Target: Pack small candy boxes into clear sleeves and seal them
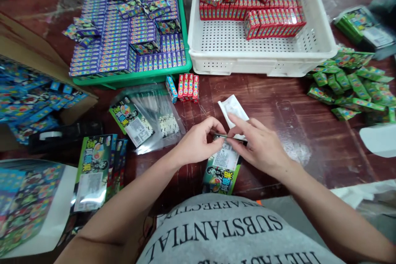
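left grip [199, 141], right grip [262, 145], pinched packet [223, 169]

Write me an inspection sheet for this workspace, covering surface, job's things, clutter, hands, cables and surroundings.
Surface: dark red-brown table, scuffed and glossy.
Job's things: green-and-black printed pouch; white packet-like item just beyond, partly covered.
Clutter: small blue box beside a row of red boxes; loose green boxes at right.
Hands: left hand and right hand, fingers pinching the pouch's far edge.
Cables: nothing clearly seen.
Surroundings: green crate holding purple boxes; white perforated basket; cardboard box at left.
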Available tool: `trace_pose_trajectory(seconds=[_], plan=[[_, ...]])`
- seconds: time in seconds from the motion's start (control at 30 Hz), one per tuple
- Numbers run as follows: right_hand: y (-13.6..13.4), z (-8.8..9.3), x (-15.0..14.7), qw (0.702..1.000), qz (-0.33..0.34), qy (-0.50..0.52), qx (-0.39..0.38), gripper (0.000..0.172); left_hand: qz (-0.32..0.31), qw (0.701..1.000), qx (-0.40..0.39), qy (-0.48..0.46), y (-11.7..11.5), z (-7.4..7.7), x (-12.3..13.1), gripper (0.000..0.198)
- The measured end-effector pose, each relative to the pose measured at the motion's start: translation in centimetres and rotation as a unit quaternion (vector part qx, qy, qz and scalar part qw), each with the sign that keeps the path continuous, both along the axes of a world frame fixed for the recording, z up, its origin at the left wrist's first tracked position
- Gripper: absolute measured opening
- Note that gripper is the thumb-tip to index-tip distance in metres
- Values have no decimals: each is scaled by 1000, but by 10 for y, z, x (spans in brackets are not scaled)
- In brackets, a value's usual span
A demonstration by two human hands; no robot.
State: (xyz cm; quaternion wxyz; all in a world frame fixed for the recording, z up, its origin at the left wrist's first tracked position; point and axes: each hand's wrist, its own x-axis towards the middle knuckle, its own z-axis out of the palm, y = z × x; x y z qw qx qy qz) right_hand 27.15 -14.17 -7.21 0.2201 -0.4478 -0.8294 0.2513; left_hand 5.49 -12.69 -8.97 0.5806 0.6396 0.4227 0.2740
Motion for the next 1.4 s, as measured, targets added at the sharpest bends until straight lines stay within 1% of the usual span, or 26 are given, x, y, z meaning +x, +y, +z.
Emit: trace_pose_trajectory(seconds=[0.1, 0.2, 0.23, 0.27, 0.3, 0.37, 0.4, 0.43, 0.47, 0.53, 0.57, 0.6, 0.67, 0.7, 0.73, 0.77, 0.8, 0.87, 0.93, 1.0, 1.07, 1.1, 1.17, 1.27, 1.33, 1.4], plan=[[-7, -8, -17, 997, -42, 61, -24, 76, 11, 999, -27, -19, -7, 1, -7, 24], [-13, -12, -27, 989, -65, 122, -48, 75, 29, 998, -47, -14, -13, -1, -31, 32], [-16, -13, -27, 984, -84, 151, -47, 75, 60, 997, -48, -13, -15, -2, -44, 34], [-20, -15, -27, 975, -113, 184, -41, 75, 113, 992, -45, -17, -19, -3, -57, 35], [-24, -17, -26, 963, -151, 219, -32, 75, 181, 982, -41, -28, -22, -5, -71, 36], [-33, -23, -27, 935, -222, 277, -31, 72, 320, 944, -33, -69, -33, -7, -92, 44], [-37, -27, -30, 922, -242, 298, -44, 70, 368, 924, -33, -96, -41, -8, -99, 49], [-40, -30, -34, 914, -250, 314, -64, 68, 396, 909, -36, -123, -49, -8, -102, 56], [-42, -34, -39, 906, -252, 328, -89, 67, 406, 901, -42, -145, -58, -9, -101, 63], [-43, -37, -51, 890, -257, 360, -115, 64, 404, 897, -55, -173, -77, -11, -93, 72], [-42, -37, -56, 881, -263, 377, -108, 62, 400, 897, -59, -180, -87, -12, -88, 71], [-40, -36, -59, 876, -267, 391, -96, 61, 390, 902, -58, -176, -96, -13, -83, 66], [-35, -32, -60, 877, -247, 403, -82, 62, 338, 930, -47, -135, -108, -14, -76, 43], [-33, -30, -58, 887, -217, 398, -94, 65, 301, 947, -40, -106, -111, -13, -74, 34], [-31, -29, -55, 898, -177, 386, -115, 68, 263, 961, -36, -81, -112, -12, -72, 29], [-30, -28, -53, 908, -136, 373, -136, 70, 227, 971, -31, -66, -111, -11, -71, 31], [-30, -28, -50, 915, -100, 359, -154, 70, 197, 978, -27, -62, -109, -10, -69, 38], [-33, -29, -48, 922, -66, 343, -165, 71, 155, 986, -13, -61, -101, -7, -65, 57], [-41, -33, -49, 923, -85, 348, -142, 72, 115, 992, -10, -43, -94, -5, -62, 66], [-51, -38, -53, 916, -133, 364, -102, 69, 88, 996, -21, -25, -88, -4, -61, 70], [-61, -44, -58, 904, -173, 386, -69, 63, 69, 997, -25, -30, -83, -4, -63, 70], [-64, -46, -61, 899, -179, 395, -64, 61, 59, 997, -21, -39, -81, -4, -65, 66], [-66, -50, -64, 896, -160, 406, -80, 60, 51, 997, -2, -50, -76, -5, -69, 50], [-61, -52, -66, 904, -102, 398, -123, 57, 98, 993, 53, -40, -68, -7, -73, 19], [-55, -51, -67, 908, -83, 392, -122, 63, 142, 986, 78, -46, -66, -8, -73, 8], [-51, -49, -67, 910, -80, 390, -113, 75, 179, 978, 76, -72, -66, -10, -73, 5]])
